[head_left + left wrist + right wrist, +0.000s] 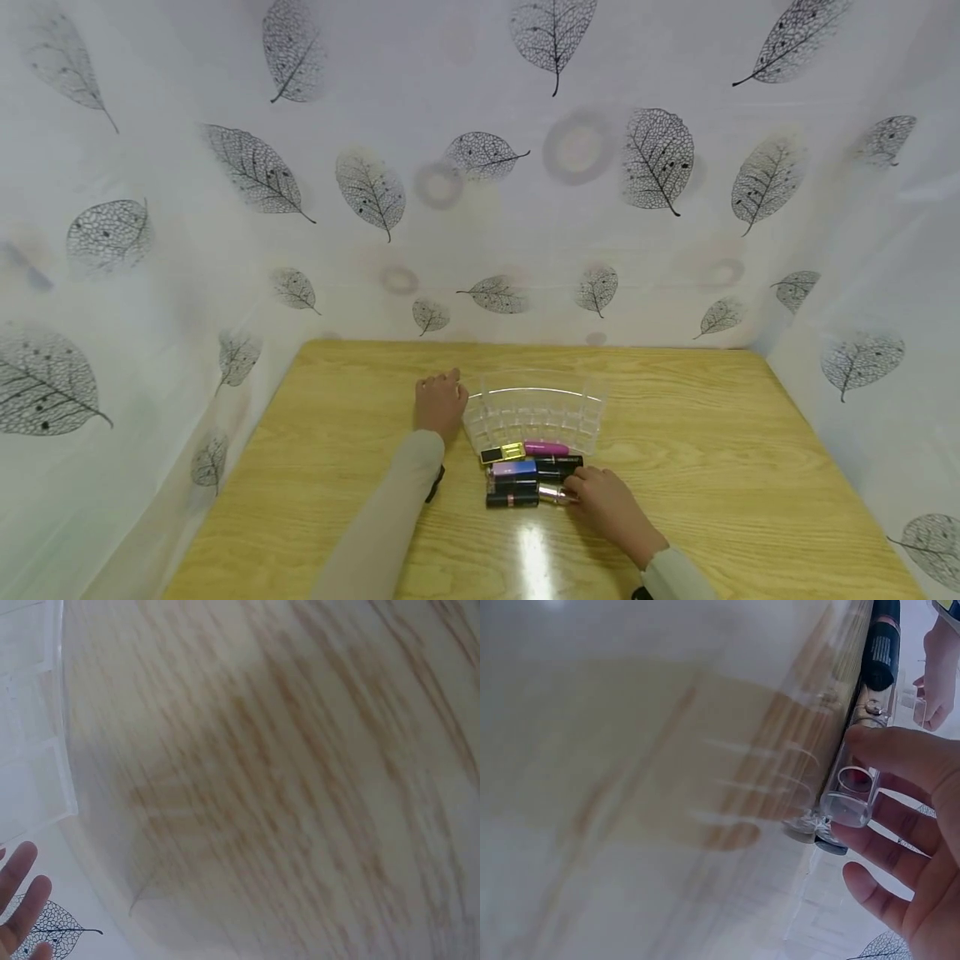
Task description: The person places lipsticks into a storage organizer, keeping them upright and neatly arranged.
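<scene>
My right hand (pixel 611 502) is at the near right end of a cluster of lipstick tubes. Its thumb and fingers pinch a clear-capped lipstick (pixel 849 787), which lies beside a black tube with a pink band (pixel 512 500). Behind these lie a blue-and-pink tube (pixel 513 470), black tubes (pixel 558 468), a yellow-and-black tube (pixel 502 452) and a magenta tube (pixel 546 448). A clear, fan-shaped organizer (pixel 536 390) with many compartments stands just beyond them. Beside its left edge rests my left hand (pixel 440 402), fingers loosely extended near the organizer's corner (pixel 64 802) in the left wrist view.
Everything lies on a wood-grain table (pixel 720 433). A white sheet with a leaf print (pixel 480 250) closes in the back and both sides. Light glares off the table (pixel 534 550) in front of the tubes.
</scene>
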`<state>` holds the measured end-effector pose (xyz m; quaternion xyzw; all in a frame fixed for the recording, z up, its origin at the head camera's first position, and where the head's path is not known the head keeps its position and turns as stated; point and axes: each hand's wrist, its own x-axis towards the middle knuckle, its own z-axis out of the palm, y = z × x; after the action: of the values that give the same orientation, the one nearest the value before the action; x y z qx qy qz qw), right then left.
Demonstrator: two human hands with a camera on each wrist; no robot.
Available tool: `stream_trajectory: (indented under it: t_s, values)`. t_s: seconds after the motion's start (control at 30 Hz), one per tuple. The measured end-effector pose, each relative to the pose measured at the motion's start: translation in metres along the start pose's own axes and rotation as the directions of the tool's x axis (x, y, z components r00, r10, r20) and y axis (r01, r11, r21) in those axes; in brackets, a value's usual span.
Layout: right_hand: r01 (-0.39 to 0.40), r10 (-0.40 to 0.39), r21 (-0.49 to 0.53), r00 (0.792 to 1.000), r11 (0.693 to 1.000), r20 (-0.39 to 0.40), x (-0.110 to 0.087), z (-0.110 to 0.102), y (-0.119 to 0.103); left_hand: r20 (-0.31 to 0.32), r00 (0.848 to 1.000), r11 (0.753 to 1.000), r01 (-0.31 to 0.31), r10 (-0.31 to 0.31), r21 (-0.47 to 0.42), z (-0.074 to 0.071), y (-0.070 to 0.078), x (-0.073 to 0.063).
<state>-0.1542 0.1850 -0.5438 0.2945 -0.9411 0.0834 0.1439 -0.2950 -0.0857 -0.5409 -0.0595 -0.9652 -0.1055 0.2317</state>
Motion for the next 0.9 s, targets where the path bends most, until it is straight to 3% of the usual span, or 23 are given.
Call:
stream_trajectory:
  t_s: [0.43,0.9]
  values:
    - [0.003,-0.001,0.03,0.998,1.0,-0.068,0.0,-0.004,0.004,0.004,1.0,1.0,0.001,-0.001,-0.006,0.001,-0.001,-0.002]
    - [0.048,-0.045,0.016,0.99,0.999,-0.135,0.002,-0.01,0.007,0.062,0.998,1.0,0.014,-0.015,0.012,0.001,-0.001,0.0]
